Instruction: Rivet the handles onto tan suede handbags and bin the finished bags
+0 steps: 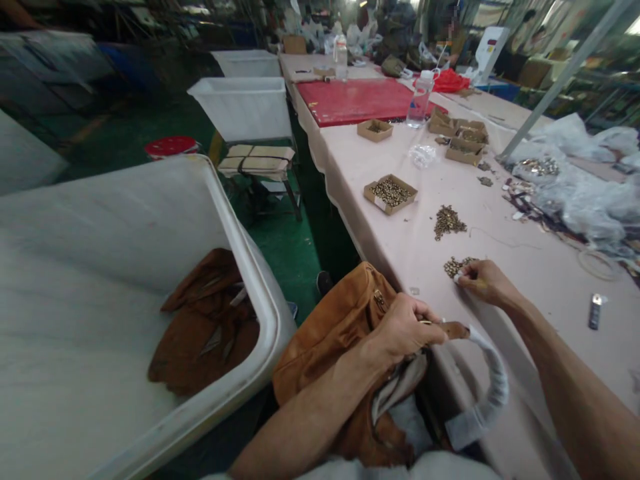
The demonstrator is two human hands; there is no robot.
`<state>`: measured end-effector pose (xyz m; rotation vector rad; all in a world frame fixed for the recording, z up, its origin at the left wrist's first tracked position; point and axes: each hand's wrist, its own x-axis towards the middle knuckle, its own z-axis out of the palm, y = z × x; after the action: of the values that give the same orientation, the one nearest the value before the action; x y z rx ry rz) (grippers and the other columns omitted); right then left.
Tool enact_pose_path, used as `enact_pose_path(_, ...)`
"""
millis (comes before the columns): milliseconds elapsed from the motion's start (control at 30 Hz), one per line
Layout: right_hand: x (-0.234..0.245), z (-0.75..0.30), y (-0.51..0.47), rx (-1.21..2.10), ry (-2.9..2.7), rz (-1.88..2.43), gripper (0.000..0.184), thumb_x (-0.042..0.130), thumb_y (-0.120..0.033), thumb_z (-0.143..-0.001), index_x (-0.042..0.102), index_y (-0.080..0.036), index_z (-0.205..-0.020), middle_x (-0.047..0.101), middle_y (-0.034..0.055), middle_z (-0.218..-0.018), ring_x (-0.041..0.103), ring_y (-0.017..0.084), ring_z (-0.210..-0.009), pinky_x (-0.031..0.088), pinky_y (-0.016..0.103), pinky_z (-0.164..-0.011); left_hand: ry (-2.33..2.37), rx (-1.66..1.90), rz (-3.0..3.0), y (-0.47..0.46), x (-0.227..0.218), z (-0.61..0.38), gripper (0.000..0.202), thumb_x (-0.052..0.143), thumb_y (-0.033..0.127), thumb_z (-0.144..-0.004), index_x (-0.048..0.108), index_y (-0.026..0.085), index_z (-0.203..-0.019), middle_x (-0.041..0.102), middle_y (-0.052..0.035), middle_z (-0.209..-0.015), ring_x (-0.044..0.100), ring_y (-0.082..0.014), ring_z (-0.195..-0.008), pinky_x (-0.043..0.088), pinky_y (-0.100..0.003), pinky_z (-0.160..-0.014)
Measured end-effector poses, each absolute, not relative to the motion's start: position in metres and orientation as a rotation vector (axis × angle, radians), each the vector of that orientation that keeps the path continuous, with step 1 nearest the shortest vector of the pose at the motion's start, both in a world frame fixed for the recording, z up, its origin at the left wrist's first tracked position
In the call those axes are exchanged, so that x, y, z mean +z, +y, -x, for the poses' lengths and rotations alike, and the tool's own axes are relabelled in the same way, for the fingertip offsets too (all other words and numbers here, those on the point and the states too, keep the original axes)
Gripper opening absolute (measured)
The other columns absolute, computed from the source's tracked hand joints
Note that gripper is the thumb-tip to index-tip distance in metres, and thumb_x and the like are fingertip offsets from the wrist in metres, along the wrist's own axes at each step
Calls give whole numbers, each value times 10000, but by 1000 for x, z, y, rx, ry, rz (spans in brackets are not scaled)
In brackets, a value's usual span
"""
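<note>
A tan leather bag [330,333] rests on my lap against the table's edge. My left hand [407,327] is closed round the bag's top, at the brown end tab of its white-wrapped handle [493,383]. My right hand [485,280] reaches onto the pink table [525,267], fingers pinched at a small pile of brass fittings [456,267]. What the fingertips hold is too small to name. A second pile of fittings [449,221] lies a little further out.
A large white tub [250,280] on my left holds brown bags [207,320]. On the table are cardboard trays of brass parts [390,193], a water bottle [419,99], a red mat [360,100], crumpled plastic bags [585,180] and a lighter [595,311]. More tubs and a stool stand behind.
</note>
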<state>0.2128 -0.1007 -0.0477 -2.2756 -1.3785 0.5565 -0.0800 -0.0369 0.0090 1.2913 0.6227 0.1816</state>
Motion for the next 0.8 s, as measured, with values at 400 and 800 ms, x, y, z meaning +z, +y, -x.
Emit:
enact_pose_path(400,22,-149,-141,674,-1510,1867,218,545,-397,-968,635,-201,-991,658,52,-876,596,203,-793,474,285,-710,592,86,-1480,-27,26,80,249,760,328,-618,737,115,-743,474,50,-545,353,-83,-489,216,-242,-433)
enact_pose_path(800,56,-82,-183,703,-1652,1612,97,518,-257,-1025,610,-256,-1054,629,113,-1149,638,266,-1032,519,393,-903,548,88,-1662,-37,35,71,207,670,256,-633,767,105,-736,556,14,-580,490,-119,-558,313,-227,-469)
